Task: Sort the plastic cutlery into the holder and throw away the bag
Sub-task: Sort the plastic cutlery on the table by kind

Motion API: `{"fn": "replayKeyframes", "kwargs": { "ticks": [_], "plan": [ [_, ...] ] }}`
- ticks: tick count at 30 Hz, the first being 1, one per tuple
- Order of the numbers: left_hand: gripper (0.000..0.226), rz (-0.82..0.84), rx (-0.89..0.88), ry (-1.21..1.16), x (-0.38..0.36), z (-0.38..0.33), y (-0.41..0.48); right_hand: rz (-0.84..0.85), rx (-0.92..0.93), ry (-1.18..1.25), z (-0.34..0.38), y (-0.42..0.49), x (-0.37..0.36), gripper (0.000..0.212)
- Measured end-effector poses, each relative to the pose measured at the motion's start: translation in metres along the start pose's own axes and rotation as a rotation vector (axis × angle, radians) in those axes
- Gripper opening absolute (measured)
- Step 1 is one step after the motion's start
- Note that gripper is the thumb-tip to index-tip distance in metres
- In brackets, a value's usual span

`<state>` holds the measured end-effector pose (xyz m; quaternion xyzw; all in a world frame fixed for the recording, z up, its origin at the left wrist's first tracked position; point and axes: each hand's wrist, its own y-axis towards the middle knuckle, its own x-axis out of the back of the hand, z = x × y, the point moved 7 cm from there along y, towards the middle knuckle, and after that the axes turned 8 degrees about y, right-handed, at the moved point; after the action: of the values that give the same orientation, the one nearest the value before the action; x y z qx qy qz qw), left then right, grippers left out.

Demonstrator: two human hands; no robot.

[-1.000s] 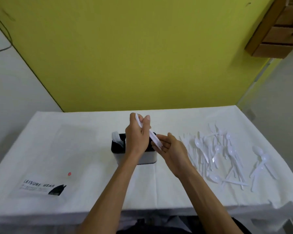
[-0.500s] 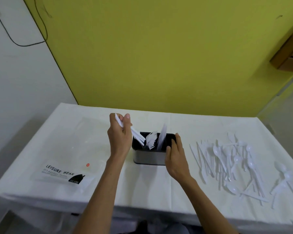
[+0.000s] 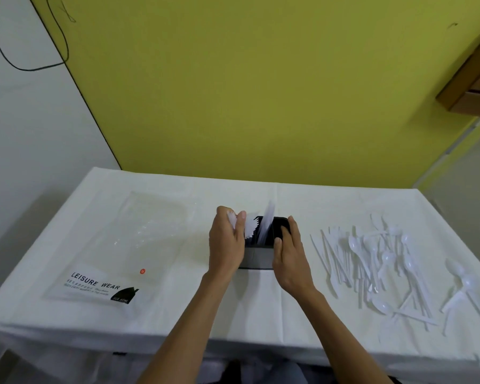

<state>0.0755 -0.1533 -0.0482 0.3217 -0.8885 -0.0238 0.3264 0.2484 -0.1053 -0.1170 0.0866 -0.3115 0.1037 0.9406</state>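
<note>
Left hand [image 3: 226, 245] lowered white cutlery [image 3: 250, 230] into black-rimmed holder [image 3: 258, 259].

The light is soft and even, with no source I can place. The yellow wall [image 3: 261, 92] is flatly lit, and the white tablecloth [image 3: 178, 314] is bright without burning out. My arms cast faint shadows. The cutlery [image 3: 231, 218] in my left hand [image 3: 226, 242] and above the holder [image 3: 258, 259] is smeared by motion. The clear bag [image 3: 150, 231] has a slight sheen, and the wide lens bows the cloth's edges
</note>
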Motion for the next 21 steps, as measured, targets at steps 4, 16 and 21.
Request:
{"fn": "replayKeyframes", "kwargs": {
  "ticks": [4,16,21],
  "plan": [
    [0.031,0.102,0.038,0.058,-0.010,0.005,0.003,0.004,0.002,0.005,-0.001,-0.001,-0.001,0.051],
    [0.017,0.554,0.014,0.368,-0.023,0.000,0.000,-0.004,0.037,0.043,-0.001,0.000,0.000,0.045],
    [0.031,0.561,0.033,0.432,-0.023,-0.003,0.001,-0.003,0.030,0.047,-0.002,0.000,0.002,0.042]
  ]
}}
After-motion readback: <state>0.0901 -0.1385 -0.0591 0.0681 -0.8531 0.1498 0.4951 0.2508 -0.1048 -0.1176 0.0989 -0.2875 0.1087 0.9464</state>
